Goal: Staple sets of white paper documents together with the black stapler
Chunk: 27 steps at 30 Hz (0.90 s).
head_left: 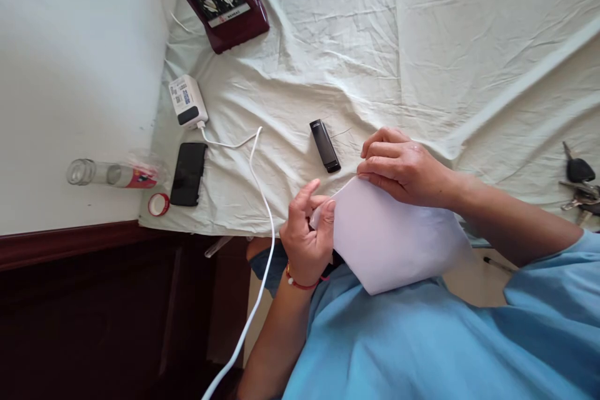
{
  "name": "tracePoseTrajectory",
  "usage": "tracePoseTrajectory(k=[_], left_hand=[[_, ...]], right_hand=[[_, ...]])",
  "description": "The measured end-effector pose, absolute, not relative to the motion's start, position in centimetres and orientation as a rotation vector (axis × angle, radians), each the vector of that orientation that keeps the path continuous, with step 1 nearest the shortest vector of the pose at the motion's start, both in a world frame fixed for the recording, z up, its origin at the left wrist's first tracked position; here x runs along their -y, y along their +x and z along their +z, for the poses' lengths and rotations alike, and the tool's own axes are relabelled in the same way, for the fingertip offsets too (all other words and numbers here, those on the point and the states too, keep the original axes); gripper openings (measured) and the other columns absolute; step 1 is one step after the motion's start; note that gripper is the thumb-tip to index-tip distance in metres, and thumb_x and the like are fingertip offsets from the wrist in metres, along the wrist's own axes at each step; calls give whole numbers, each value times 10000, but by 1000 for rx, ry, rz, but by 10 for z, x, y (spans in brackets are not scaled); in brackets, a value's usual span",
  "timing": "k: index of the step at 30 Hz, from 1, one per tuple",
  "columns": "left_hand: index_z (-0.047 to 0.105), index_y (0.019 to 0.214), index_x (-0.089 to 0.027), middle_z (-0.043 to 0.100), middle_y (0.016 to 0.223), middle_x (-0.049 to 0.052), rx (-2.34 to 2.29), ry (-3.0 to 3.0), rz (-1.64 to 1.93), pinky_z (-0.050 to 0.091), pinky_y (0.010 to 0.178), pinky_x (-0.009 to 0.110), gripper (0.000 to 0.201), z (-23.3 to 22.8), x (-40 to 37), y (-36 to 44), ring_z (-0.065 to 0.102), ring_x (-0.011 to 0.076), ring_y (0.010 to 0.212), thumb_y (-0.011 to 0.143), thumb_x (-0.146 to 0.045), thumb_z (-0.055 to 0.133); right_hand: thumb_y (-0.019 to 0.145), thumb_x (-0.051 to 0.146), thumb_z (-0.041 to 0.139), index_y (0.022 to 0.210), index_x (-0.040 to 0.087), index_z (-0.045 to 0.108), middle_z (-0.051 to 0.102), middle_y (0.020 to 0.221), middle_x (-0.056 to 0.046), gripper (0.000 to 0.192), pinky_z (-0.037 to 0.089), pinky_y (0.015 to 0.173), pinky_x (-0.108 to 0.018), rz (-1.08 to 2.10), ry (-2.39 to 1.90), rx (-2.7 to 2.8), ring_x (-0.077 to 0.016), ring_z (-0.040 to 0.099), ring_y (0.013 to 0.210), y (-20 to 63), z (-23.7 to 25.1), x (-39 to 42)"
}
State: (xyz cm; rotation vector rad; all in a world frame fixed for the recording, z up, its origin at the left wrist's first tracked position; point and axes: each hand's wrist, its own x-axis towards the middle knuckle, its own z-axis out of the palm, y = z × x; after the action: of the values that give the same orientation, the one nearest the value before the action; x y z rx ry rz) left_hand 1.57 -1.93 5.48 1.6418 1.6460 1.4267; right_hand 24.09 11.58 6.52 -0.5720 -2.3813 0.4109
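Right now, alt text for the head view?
Both hands fold a white sheet of paper at the edge of a cloth-covered table: the left hand pinches a corner, the right hand presses the top edge. Nearby lie a black lighter, phone, charger, bottle and keys.

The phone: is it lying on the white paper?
No, the phone lies on the sheet by the charger, apart from the paper.

Home bedroom: rumpled bedsheet (422, 44), fan (220, 0), charger (187, 101), phone (188, 173).
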Motion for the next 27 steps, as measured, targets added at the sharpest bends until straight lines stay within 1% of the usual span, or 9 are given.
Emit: tracePoseTrajectory(k=[3,7,12,16,19,21,23,24,27], left_hand=[[695,1436,-239,788,851,-27,-1601,1152,1489,565,669,172,509,53,20,14,704,92,688,999,-422,880],[797,1213,-199,656,703,-56,-1493,732,1316,391,493,173,552,48,21,15,491,63,519,892,-628,933],[848,1013,-177,781,874,41,-1474,690,1258,555,722,256,565,40,24,27,692,167,771,900,-731,874],[827,924,-181,750,808,28,-1479,651,1272,530,678,270,575,35,24,37,664,168,720,914,-756,842],[799,867,-191,709,757,4,-1508,676,1355,495,639,256,554,33,24,37,621,150,689,941,-739,826],[782,839,-193,699,744,-4,-1522,692,1411,509,661,246,540,31,24,34,619,144,702,950,-719,830],[767,814,-197,693,730,-9,-1520,691,1443,526,683,240,533,30,23,33,628,142,712,947,-708,842],[760,805,-200,693,725,-10,-1513,683,1448,529,682,239,534,30,23,33,635,143,714,941,-710,847],[732,786,-206,698,717,-9,-1482,625,1452,518,635,240,561,31,19,36,653,150,705,899,-737,872]], right_hand=[[1161,269,541,954,210,765,749,915,-79,311,544,918,-417,406,-625,2324,-249,674,1010,242,63,-117],[1153,300,546,966,232,770,751,913,-80,299,543,936,-443,460,-685,2309,-255,677,1003,245,61,-115],[1149,292,548,972,227,773,763,917,-82,293,540,917,-444,484,-676,2307,-257,686,1003,243,59,-111],[1132,289,587,984,234,773,771,942,-81,244,571,930,-450,492,-669,2268,-262,708,1032,241,58,-109],[1099,317,644,1077,255,788,803,1087,-96,158,581,1063,-512,490,-768,2140,-294,730,1163,249,57,-109],[1067,377,698,1204,264,795,796,1282,-126,201,555,1162,-577,513,-949,1999,-336,715,1294,260,54,-109],[1004,480,788,1326,270,780,762,1425,-147,385,608,1116,-571,669,-1143,1826,-370,705,1364,274,51,-107],[968,522,832,1369,271,769,775,1411,-144,478,648,1051,-537,830,-1222,1729,-366,734,1328,281,50,-105],[890,649,889,1376,281,784,862,1177,-101,619,701,798,-438,1601,-1340,1398,-321,838,1011,300,47,-94]])
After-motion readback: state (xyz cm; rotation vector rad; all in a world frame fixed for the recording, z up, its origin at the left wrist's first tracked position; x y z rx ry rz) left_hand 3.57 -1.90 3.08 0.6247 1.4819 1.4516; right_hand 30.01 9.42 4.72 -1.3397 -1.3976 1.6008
